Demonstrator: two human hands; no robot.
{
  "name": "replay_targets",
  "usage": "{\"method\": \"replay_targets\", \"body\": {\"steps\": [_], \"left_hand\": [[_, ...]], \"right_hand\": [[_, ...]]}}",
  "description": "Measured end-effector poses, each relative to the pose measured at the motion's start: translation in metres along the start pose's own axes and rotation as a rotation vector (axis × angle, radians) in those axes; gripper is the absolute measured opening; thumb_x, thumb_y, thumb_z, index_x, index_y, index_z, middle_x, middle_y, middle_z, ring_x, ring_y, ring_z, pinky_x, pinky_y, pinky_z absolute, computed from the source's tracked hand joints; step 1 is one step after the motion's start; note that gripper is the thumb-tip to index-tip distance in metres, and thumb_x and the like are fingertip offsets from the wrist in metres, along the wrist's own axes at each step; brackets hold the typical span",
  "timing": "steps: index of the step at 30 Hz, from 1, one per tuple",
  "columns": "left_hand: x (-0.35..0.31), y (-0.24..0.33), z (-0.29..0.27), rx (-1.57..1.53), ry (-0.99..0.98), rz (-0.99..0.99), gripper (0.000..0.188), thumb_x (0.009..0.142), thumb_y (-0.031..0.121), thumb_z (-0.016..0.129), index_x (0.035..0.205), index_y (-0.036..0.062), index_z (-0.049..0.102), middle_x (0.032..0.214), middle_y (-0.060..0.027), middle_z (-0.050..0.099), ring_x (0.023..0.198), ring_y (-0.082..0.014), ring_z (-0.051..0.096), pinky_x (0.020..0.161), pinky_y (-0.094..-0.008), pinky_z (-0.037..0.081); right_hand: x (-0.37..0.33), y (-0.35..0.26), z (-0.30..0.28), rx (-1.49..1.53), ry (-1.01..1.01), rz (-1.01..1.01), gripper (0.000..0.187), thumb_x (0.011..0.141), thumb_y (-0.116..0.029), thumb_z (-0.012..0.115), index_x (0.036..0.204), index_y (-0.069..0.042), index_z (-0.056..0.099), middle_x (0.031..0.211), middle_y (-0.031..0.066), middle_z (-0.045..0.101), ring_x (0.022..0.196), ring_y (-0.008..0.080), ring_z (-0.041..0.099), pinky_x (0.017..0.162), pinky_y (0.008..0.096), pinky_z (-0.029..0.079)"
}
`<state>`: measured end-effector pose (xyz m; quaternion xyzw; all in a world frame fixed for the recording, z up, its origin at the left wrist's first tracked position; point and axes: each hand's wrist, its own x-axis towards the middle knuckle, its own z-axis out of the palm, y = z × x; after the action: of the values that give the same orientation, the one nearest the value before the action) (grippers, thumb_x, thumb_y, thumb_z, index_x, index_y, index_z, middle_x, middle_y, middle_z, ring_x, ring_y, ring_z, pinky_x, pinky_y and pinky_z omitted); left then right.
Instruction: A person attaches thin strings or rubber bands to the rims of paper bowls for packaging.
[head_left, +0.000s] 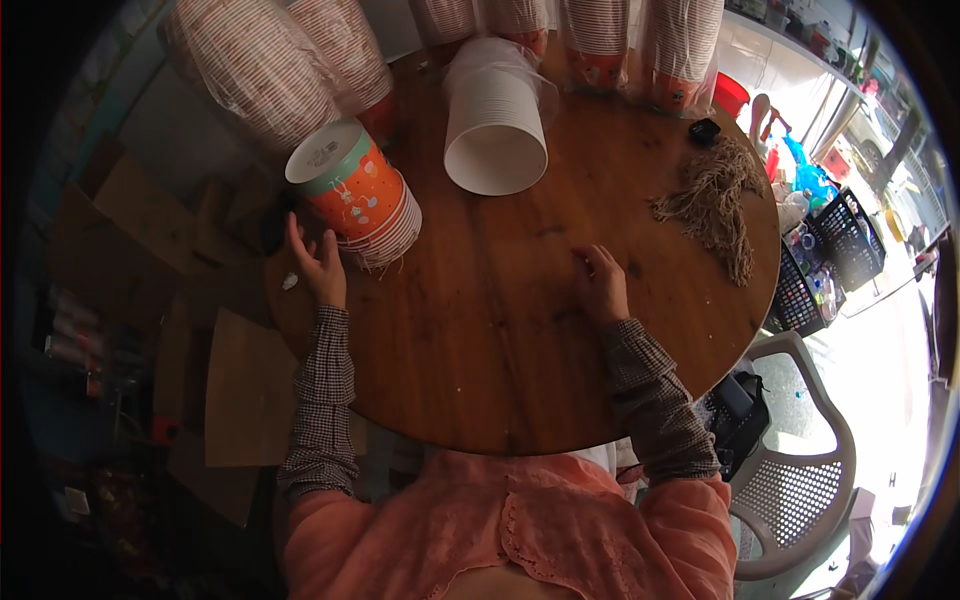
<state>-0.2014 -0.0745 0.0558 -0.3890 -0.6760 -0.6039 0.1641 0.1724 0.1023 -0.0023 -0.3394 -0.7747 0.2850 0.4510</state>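
Over the middle of the wooden tabletop (480, 390), the right hand (603, 283) hovers with fingers loosely curled, apparently holding nothing. Near the left edge, the left hand (318, 263) has its fingers spread and grips nothing; contact with the orange cup stack (362, 195) just beyond is unclear. That stack sits base-up, unwrapped. A twine bundle (722, 205) lies by the right edge. Farther, a white cup stack (495, 140) lies mouth toward the near edge, film around its far end. Bagged cup stacks (597, 40) line the far edge. The work looks partway: two stacks remain unbagged or only partly covered; whether the bagged ones are finished, I cannot tell.
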Motion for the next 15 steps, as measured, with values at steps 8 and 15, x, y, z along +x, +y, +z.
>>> {"method": "replay_targets", "body": {"steps": [8, 15], "left_hand": [[0.046, 0.016, 0.004, 0.247, -0.042, 0.308, 0.055, 0.097, 0.020, 0.056, 0.147, 0.0094, 0.035, 0.153, -0.0199, 0.027, 0.141, -0.0364, 0.029, 0.114, -0.0468, 0.030], [-0.043, 0.030, 0.056, 0.136, -0.231, 0.331, 0.053, 0.092, 0.009, 0.059, 0.141, 0.0031, 0.041, 0.143, -0.0187, 0.043, 0.134, -0.0345, 0.040, 0.109, -0.0439, 0.035]], "right_hand": [[0.057, 0.010, 0.051, 0.095, 0.049, 0.021, 0.017, 0.090, -0.007, 0.057, 0.105, -0.003, 0.063, 0.095, 0.0159, 0.064, 0.081, 0.0313, 0.064, 0.070, 0.0383, 0.052], [0.139, 0.022, 0.091, 0.138, 0.159, 0.154, 0.019, 0.086, -0.015, 0.067, 0.097, -0.003, 0.057, 0.086, 0.0121, 0.062, 0.074, 0.0256, 0.062, 0.068, 0.0364, 0.050]]}}
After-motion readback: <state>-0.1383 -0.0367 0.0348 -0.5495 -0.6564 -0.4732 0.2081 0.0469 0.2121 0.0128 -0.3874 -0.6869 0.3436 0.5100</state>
